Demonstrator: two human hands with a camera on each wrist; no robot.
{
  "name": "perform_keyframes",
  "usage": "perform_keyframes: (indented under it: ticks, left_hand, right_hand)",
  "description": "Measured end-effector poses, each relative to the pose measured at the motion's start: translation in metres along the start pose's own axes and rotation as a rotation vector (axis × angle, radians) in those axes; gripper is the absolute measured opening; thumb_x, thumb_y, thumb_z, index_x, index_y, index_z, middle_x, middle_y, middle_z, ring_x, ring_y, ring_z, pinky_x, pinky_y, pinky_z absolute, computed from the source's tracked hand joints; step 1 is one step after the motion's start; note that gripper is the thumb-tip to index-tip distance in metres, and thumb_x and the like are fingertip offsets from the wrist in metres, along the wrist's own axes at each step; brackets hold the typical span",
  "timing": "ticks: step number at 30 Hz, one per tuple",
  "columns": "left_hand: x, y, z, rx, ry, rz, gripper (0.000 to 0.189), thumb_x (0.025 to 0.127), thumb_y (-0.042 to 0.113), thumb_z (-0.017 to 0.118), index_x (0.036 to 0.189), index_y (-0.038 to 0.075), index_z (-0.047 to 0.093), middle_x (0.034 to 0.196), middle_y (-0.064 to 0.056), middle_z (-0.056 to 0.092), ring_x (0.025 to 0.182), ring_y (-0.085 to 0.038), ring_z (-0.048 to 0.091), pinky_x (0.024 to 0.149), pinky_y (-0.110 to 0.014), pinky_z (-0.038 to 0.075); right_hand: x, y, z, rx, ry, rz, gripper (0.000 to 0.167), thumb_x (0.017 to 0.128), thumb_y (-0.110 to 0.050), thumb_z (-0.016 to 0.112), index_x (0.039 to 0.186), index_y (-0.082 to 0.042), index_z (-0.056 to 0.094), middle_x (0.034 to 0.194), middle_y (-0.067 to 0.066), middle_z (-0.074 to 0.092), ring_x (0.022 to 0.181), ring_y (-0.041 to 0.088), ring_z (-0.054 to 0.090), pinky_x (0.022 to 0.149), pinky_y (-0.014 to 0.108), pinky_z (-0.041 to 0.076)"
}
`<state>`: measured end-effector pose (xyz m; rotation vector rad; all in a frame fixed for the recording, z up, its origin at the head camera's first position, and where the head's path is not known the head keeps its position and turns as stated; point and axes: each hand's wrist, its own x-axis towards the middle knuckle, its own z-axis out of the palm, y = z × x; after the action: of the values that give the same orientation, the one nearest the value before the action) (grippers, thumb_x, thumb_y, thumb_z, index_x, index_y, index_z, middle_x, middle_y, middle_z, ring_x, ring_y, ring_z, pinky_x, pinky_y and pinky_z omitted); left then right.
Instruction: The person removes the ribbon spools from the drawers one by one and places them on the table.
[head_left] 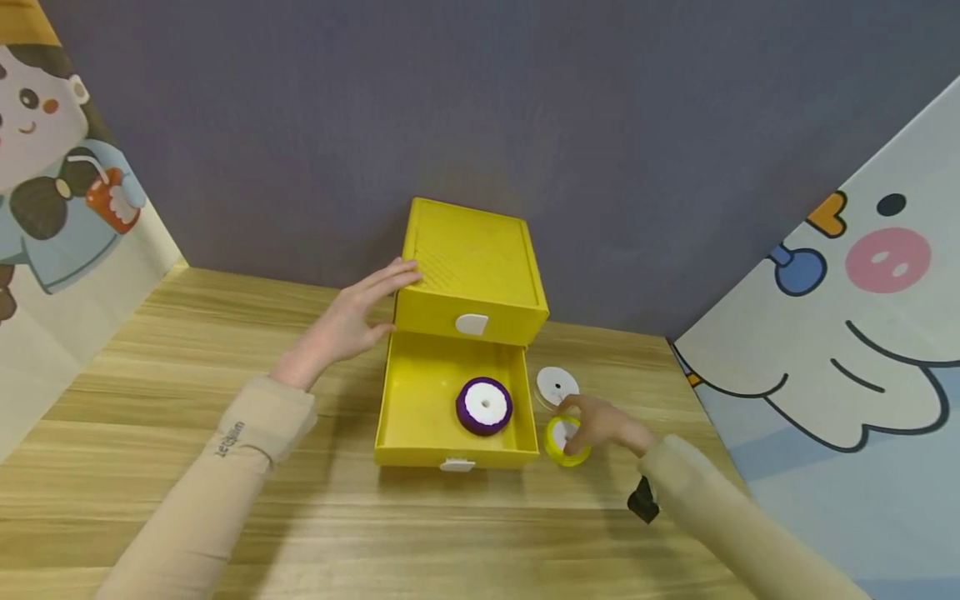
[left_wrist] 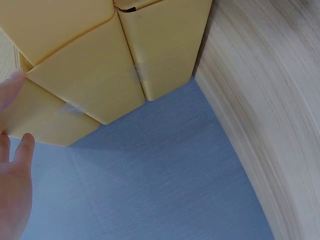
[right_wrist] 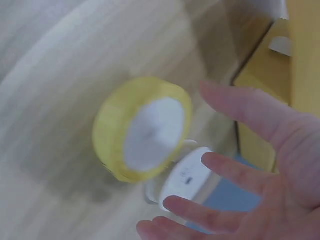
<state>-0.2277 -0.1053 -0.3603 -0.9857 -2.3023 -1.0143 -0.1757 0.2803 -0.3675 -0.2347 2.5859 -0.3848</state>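
A small yellow two-tier drawer box stands against the back wall. Its lower drawer is pulled out, and a purple ribbon roll with a white centre lies inside. My left hand rests on the box's upper left edge, fingers extended over the top and thumb by the side. Right of the drawer, my right hand hovers with spread fingers beside a yellow ribbon roll; a gap shows between them in the right wrist view. Behind that roll lies a white spool.
A small black object sits on the wooden table, partly behind the right sleeve. The grey back wall rises right behind the box. Cartoon-printed panels border both sides.
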Motion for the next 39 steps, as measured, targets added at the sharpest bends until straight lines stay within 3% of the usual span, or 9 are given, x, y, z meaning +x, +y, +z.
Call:
perform_keyframes:
  ticks: [3, 8, 13, 20, 30, 39]
  left_hand:
    - [0.000, 0.000, 0.000, -0.002, 0.000, -0.001, 0.081, 0.067, -0.019, 0.073, 0.139, 0.007, 0.047, 0.152, -0.011, 0.039, 0.143, -0.032, 0.033, 0.100, -0.040, 0.052]
    - [0.000, 0.001, -0.001, -0.004, 0.002, 0.002, 0.081, 0.067, -0.019, 0.072, 0.139, 0.007, 0.047, 0.152, -0.011, 0.039, 0.143, -0.033, 0.032, 0.099, -0.042, 0.052]
    - [-0.001, 0.001, -0.002, -0.009, 0.007, -0.004, 0.081, 0.067, -0.019, 0.072, 0.139, 0.007, 0.047, 0.151, -0.012, 0.039, 0.143, -0.033, 0.032, 0.096, -0.042, 0.054]
    - [0.000, 0.002, -0.002, -0.001, -0.006, -0.020, 0.080, 0.069, -0.019, 0.072, 0.140, 0.008, 0.047, 0.152, -0.011, 0.038, 0.143, -0.033, 0.032, 0.097, -0.044, 0.054]
    - [0.000, 0.002, -0.002, 0.005, -0.014, -0.022, 0.082, 0.069, -0.020, 0.071, 0.141, 0.008, 0.046, 0.153, -0.011, 0.037, 0.143, -0.033, 0.032, 0.093, -0.042, 0.055]
    - [-0.001, 0.002, -0.002, -0.001, -0.018, -0.022, 0.082, 0.069, -0.019, 0.072, 0.141, 0.009, 0.046, 0.153, -0.011, 0.037, 0.144, -0.033, 0.032, 0.096, -0.042, 0.054]
  right_hand:
    - [-0.002, -0.004, -0.008, -0.003, -0.012, -0.009, 0.070, 0.068, -0.010, 0.080, 0.131, 0.001, 0.051, 0.136, 0.028, 0.050, 0.111, 0.036, 0.055, 0.089, 0.046, 0.053]
    - [-0.007, -0.017, -0.023, -0.025, -0.003, -0.073, 0.069, 0.069, -0.009, 0.081, 0.129, 0.005, 0.050, 0.137, 0.030, 0.048, 0.127, 0.047, 0.045, 0.103, 0.057, 0.045]
    - [-0.012, -0.036, -0.041, -0.080, -0.017, -0.102, 0.068, 0.071, -0.012, 0.081, 0.129, 0.005, 0.051, 0.136, 0.032, 0.048, 0.126, 0.050, 0.045, 0.103, 0.058, 0.045]
    - [-0.022, -0.066, -0.056, -0.179, -0.068, -0.075, 0.072, 0.071, -0.017, 0.080, 0.134, -0.001, 0.050, 0.139, 0.027, 0.049, 0.128, 0.046, 0.045, 0.101, 0.054, 0.049]
    - [-0.038, -0.112, -0.073, -0.315, -0.108, -0.251, 0.070, 0.071, -0.017, 0.081, 0.133, 0.002, 0.053, 0.132, 0.019, 0.058, 0.121, 0.037, 0.055, 0.102, 0.048, 0.050]
    - [-0.028, -0.155, -0.075, -0.370, -0.144, -0.274, 0.074, 0.075, -0.018, 0.079, 0.140, -0.003, 0.046, 0.144, 0.015, 0.048, 0.132, 0.033, 0.046, 0.111, 0.045, 0.043]
